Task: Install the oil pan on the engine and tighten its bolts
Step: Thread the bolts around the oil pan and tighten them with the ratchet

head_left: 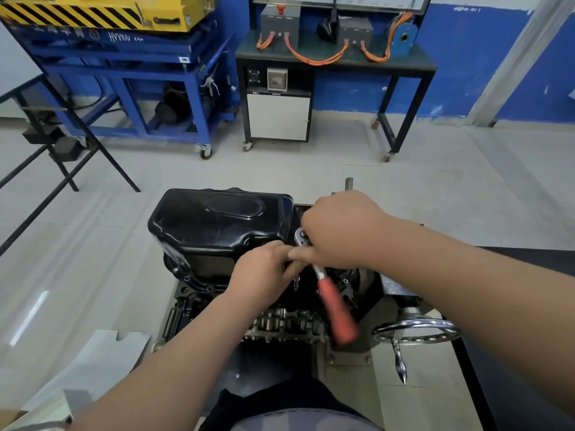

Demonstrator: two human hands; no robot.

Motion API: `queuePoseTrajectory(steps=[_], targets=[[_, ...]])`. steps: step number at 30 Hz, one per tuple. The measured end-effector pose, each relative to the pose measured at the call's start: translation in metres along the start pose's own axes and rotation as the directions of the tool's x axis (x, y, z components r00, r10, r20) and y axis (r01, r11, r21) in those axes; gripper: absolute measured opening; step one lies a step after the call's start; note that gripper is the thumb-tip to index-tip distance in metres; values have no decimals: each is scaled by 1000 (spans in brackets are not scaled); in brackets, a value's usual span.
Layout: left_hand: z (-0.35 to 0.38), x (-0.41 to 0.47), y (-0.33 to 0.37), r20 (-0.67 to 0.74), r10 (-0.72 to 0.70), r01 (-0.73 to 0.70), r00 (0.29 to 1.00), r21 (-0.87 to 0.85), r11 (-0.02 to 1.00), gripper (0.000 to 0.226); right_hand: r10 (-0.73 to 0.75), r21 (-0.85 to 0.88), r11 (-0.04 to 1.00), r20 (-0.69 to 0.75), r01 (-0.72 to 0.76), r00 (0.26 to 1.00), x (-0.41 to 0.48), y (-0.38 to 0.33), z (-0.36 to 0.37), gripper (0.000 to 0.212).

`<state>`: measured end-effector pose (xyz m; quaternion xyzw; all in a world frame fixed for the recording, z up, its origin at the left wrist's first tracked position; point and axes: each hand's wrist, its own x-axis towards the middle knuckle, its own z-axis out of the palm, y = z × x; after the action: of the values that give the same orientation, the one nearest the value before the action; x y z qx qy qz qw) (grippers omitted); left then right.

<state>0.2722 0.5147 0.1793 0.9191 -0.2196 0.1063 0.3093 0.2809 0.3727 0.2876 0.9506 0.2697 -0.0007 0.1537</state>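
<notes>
One glossy black oil pan (217,222)

The stand (357,399) before me carries the engine (280,325), with the black oil pan (217,219) on top. A handwheel (417,321) sits at its right side.

Bright, even light; motion-blurred handle (337,309).

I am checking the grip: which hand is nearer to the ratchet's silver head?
Right. The right hand grips right beside the ratchet head; the left hand is lower left, near the shaft above the red handle.
</notes>
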Motion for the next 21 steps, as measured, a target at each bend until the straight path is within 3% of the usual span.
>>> queuePoseTrajectory(steps=[3, 6, 8, 10, 12, 14, 18, 21], targets=[[0, 1, 1, 24, 55, -56, 998, 31, 998, 15, 33, 32, 999, -8, -33, 999, -1, -5, 0, 47], [-2, 3, -3, 136, 114, -122, 984, 51, 991, 23, -156, 5, 988, 37, 156, 987, 4, 5, -4, 13], [-3, 3, -4, 157, 122, -135, 980, 78, 988, 27, -238, -1, 971, 24, 238, 971, 4, 9, -5, 17], [-3, 4, -3, 133, 87, -99, 987, 86, 991, 30, -191, 1, 982, -12, 191, 982, 3, 4, -2, 23], [-3, 6, 0, 97, 22, -32, 995, 102, 994, 27, -29, 26, 999, -19, 29, 999, 2, -3, 0, 48], [-2, 9, 2, 84, 6, -17, 996, 122, 992, 22, 95, 59, 994, 18, -96, 995, 2, -4, 0, 53], [0, 12, 0, 144, 120, -143, 982, 164, 976, 30, -122, -13, 992, 23, 123, 992, 6, 9, -2, 21], [0, 14, -1, 168, 111, -145, 979, 201, 969, 35, -172, -39, 984, 35, 173, 985, 3, 14, -3, 20]])
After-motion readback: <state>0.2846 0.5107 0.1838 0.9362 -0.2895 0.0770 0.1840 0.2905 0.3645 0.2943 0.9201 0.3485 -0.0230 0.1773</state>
